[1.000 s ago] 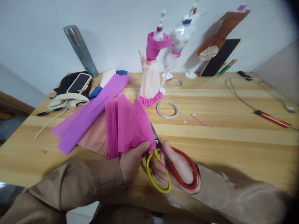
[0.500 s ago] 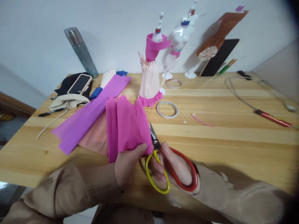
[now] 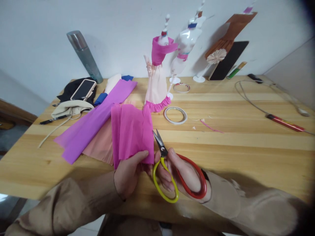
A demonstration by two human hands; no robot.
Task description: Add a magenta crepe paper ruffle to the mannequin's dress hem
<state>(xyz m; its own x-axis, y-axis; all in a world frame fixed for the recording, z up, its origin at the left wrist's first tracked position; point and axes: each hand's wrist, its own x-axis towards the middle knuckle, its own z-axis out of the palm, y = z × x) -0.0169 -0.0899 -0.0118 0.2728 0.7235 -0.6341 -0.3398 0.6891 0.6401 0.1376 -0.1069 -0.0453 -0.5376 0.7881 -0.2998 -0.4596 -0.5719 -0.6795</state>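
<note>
My left hand (image 3: 130, 170) pinches the lower edge of a folded sheet of magenta crepe paper (image 3: 134, 134), thumb on top. My right hand (image 3: 177, 170) grips a pair of scissors (image 3: 162, 149) with one yellow and one red handle loop. The blades point up and away, slightly parted, just right of the paper's edge and apart from it. Behind the magenta sheet lie a purple sheet (image 3: 98, 121) and a peach pleated sheet (image 3: 98, 144). Beyond stands a small mannequin in a magenta and peach paper dress (image 3: 157, 82).
A tape roll (image 3: 175, 115) and a smaller one (image 3: 181, 87) lie mid-table, near a pink paper strip (image 3: 210, 126). At the left are a phone (image 3: 83, 89), a pen (image 3: 54, 119) and a bottle (image 3: 85, 57). More mannequins (image 3: 189, 39), a tablet (image 3: 230, 60) and a red tool (image 3: 285, 123) sit rightward.
My left hand has shifted the magenta crepe paper a little leftward, away from the scissors. The scissor blades now show a narrow gap, clear of the paper.
</note>
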